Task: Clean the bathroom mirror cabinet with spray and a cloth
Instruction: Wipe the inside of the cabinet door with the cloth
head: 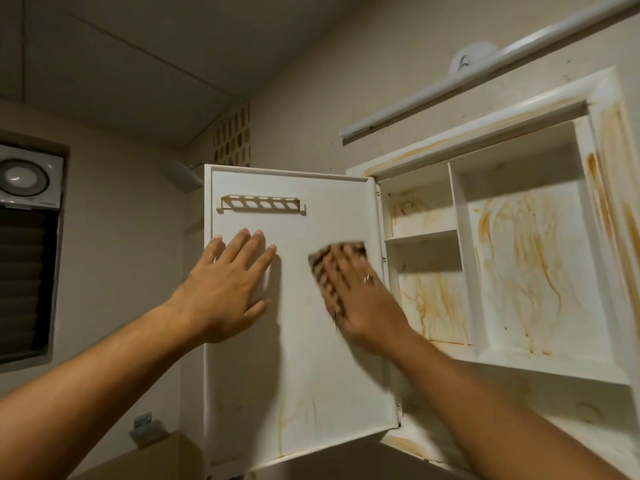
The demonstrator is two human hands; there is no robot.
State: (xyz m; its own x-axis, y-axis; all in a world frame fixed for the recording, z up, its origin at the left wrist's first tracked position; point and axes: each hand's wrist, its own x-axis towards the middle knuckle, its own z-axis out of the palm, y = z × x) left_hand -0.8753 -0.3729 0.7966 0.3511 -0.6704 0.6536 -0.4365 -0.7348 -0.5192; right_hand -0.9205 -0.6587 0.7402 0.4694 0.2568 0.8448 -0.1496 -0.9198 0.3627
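The white cabinet door [304, 358] stands swung open to the left, its inner face toward me. My left hand [227, 285] lies flat against that face near its left edge, fingers straight. My right hand [360, 292] presses a brown checked cloth [323, 268] flat onto the door near the hinge side; the hand looks blurred. The cabinet body [526, 258] on the right shows empty white shelves streaked with orange rust stains. No spray bottle is in view.
A small slotted rack [261, 203] is fixed high on the door. A white light bar [485, 69] runs above the cabinet. A vent fan [24, 178] and a louvred window [24, 282] are on the left wall. A cardboard box [152, 455] sits below.
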